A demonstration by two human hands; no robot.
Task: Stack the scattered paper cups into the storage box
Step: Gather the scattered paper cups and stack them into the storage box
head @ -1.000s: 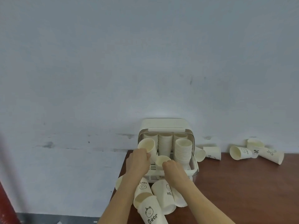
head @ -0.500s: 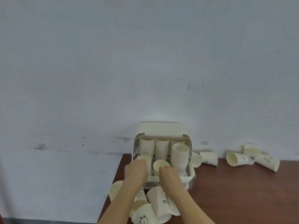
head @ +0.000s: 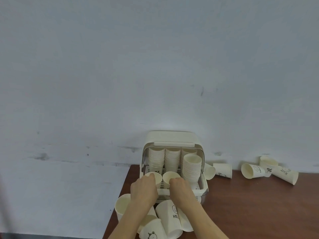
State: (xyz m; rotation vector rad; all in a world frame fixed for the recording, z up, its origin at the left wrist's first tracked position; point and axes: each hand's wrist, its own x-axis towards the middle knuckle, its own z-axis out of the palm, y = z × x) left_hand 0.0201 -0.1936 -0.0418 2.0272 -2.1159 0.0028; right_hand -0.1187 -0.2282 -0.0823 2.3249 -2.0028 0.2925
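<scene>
A cream storage box (head: 173, 137) with its lid raised stands at the table's back left corner, holding several tall stacks of paper cups (head: 192, 167). My left hand (head: 144, 189) grips an upright cup (head: 156, 176) in the box's front left. My right hand (head: 180, 188) grips a second upright cup (head: 170, 176) beside it in the front row. Both cups sit low inside the box, their lower halves hidden by my fingers and the box's front wall.
Loose cups (head: 170, 217) lie on their sides just in front of the box, under my forearms. More cups (head: 222, 170) lie right of the box, and a further group (head: 252, 170) rests near the wall. The brown table (head: 250, 204) ends at its left edge (head: 119, 200).
Both hands have lowered their cups into the box's front row; the left cup, held tilted and high a second ago, now stands upright. The camera view has shifted slightly.
</scene>
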